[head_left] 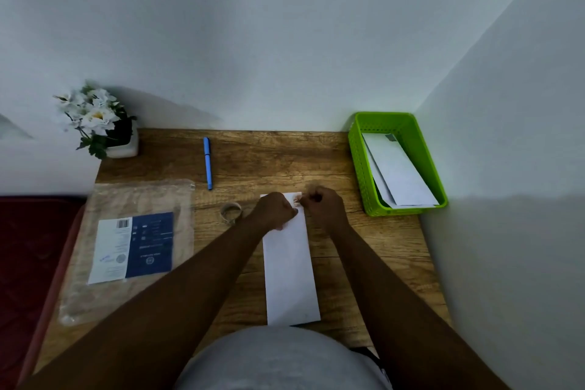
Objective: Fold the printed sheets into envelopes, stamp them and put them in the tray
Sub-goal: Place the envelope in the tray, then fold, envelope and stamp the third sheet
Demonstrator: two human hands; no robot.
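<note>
At frame centre, my left hand (pixel 276 209) pins the envelope (pixel 289 263) flat so my curled right hand (pixel 323 204) can pinch a stamp (pixel 297 199) onto its far corner.

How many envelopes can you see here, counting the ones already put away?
3 for sure: one envelope lies on the desk under both hands, and two overlapping envelopes lie in the green tray at the right. More might be hidden beneath those.
</note>
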